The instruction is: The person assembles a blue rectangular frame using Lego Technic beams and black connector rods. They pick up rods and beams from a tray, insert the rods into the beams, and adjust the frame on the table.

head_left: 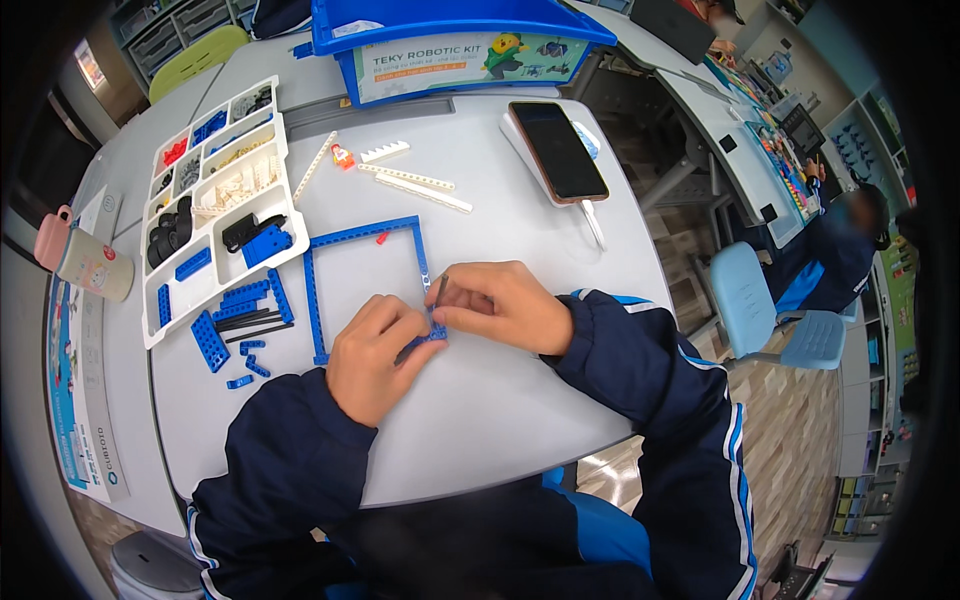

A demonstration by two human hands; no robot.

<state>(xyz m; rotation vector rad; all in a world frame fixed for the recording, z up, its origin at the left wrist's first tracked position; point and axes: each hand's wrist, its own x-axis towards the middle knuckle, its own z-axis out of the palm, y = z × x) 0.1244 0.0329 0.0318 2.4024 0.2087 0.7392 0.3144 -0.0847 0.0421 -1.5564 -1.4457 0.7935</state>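
A rectangular frame of blue studless building beams lies flat in front of me. My left hand is closed around the frame's near right part, hiding most of the near side. A short dark grey axle rod stands up between the pinched fingers of my right hand, right over the frame's right side. Both hands meet at that near right corner; whether the rod sits in a hole there cannot be made out. A small red connector piece rests inside the frame by its far beam.
Left stands a white sorting tray of bricks; loose blue beams and black axles lie nearer me. White beams and a minifigure lie beyond. A phone, blue bin, bottle and seated person surround.
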